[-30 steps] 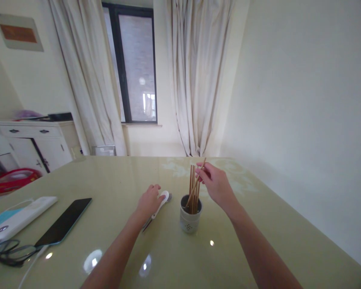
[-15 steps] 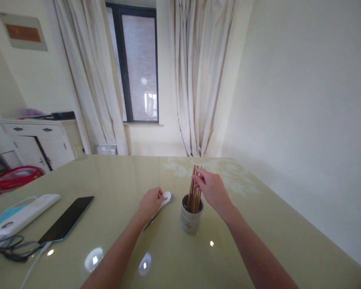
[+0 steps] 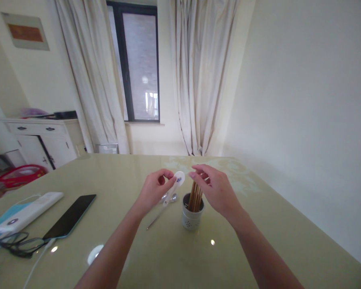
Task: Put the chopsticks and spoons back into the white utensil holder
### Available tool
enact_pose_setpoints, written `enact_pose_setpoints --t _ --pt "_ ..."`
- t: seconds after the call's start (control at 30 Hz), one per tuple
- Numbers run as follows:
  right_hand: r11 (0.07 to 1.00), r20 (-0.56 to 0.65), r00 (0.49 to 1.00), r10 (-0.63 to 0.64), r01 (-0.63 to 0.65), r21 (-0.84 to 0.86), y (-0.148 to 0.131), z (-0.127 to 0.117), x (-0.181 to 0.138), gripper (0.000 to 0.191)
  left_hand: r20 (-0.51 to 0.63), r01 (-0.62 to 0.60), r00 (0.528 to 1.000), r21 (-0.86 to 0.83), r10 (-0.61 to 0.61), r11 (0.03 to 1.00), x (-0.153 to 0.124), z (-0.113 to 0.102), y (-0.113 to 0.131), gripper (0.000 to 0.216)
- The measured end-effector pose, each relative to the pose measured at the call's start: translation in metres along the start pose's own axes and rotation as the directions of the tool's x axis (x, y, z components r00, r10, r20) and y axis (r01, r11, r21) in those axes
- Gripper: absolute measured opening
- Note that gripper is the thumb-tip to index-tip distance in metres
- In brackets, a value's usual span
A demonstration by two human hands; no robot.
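Note:
A small white perforated holder [image 3: 192, 218] stands on the glossy pale-green table [image 3: 168, 249] with several wooden chopsticks [image 3: 195, 196] upright in it. My left hand [image 3: 153, 190] is raised just left of the holder and pinches a white ceramic spoon [image 3: 175, 185] with a blue mark, bowl end up. My right hand [image 3: 214, 188] hovers over the chopstick tops, fingers loosely spread and reaching toward the spoon, nothing in it. A metal spoon [image 3: 161, 208] lies on the table below my left hand.
At the left of the table lie a dark phone [image 3: 70, 215], a white flat device [image 3: 29, 211], black glasses [image 3: 18, 245] and a cable. A white cabinet [image 3: 42, 140] and a red object [image 3: 15, 176] stand beyond. Curtains and a window are behind.
My left hand lifted the white spoon off the table and up beside the holder. My right hand let go of the chopsticks, which now rest in the holder, and opened above them.

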State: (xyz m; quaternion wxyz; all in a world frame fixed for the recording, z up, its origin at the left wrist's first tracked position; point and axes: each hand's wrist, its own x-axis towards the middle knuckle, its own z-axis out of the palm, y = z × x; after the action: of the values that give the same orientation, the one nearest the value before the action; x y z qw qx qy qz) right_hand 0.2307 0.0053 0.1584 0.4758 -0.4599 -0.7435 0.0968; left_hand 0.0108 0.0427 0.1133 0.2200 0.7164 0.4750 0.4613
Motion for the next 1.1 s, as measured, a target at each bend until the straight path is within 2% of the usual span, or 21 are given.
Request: enact_pose_setpoints --t 0.1,0.2,0.3,0.4,0.47,0.53,0.67,0.8,0.87,0.93,1.0,1.1 --pt "0.993 0.081 0.996 -0.034 0.025 0.112 -0.009 0.001 -0.004 0.019 -0.021 -0.136 0.991 -0.046 0.135 0.99 -0.01 0.001 0.037 0.027" --pt "0.994 0.066 0.995 -0.069 0.063 0.091 -0.01 -0.004 -0.004 0.014 0.011 -0.171 0.985 -0.044 0.172 0.984 -0.012 0.006 0.047 0.025" --pt "0.998 -0.023 0.998 -0.056 0.055 -0.022 -0.001 -0.012 0.0 0.015 0.078 -0.095 0.993 0.041 0.092 0.995 -0.004 0.01 0.018 0.024" --pt "0.977 -0.001 1.0 -0.01 0.01 -0.214 0.01 -0.016 0.004 0.017 0.155 0.046 0.983 0.327 -0.102 0.944 0.001 0.016 -0.031 0.014" --pt "0.94 0.086 0.996 0.04 -0.008 -0.34 0.015 -0.015 0.006 0.018 0.174 0.104 0.959 0.523 -0.226 0.846 0.0 0.02 -0.06 0.013" --pt "0.901 0.204 0.974 0.096 0.002 -0.433 0.018 -0.01 0.006 0.021 0.193 0.108 0.936 0.637 -0.293 0.763 -0.004 0.024 -0.082 0.017" --pt "0.844 0.43 0.881 0.2 0.068 -0.531 0.02 0.002 0.003 0.027 0.212 0.107 0.912 0.701 -0.35 0.705 -0.01 0.031 -0.101 0.016" --pt "0.826 0.514 0.82 0.253 0.093 -0.556 0.022 0.009 -0.002 0.024 0.208 0.187 0.886 0.657 -0.414 0.73 -0.01 0.032 -0.104 0.01" --pt "0.831 0.517 0.82 0.246 0.097 -0.548 0.024 0.01 -0.005 0.024 0.206 0.213 0.88 0.634 -0.427 0.744 -0.007 0.029 -0.101 0.008" --pt "0.847 0.514 0.831 0.213 0.105 -0.521 0.026 0.011 -0.007 0.025 0.189 0.227 0.895 0.587 -0.404 0.777 -0.003 0.023 -0.091 0.009" --pt "0.869 0.507 0.845 0.172 0.112 -0.482 0.027 0.01 -0.008 0.025 0.149 0.233 0.931 0.456 -0.332 0.859 0.002 0.015 -0.074 0.01" --pt "0.921 0.419 0.903 0.092 0.083 -0.38 0.024 0.006 -0.004 0.019 0.089 0.155 0.983 0.091 -0.163 0.984 0.006 0.005 -0.036 0.017"
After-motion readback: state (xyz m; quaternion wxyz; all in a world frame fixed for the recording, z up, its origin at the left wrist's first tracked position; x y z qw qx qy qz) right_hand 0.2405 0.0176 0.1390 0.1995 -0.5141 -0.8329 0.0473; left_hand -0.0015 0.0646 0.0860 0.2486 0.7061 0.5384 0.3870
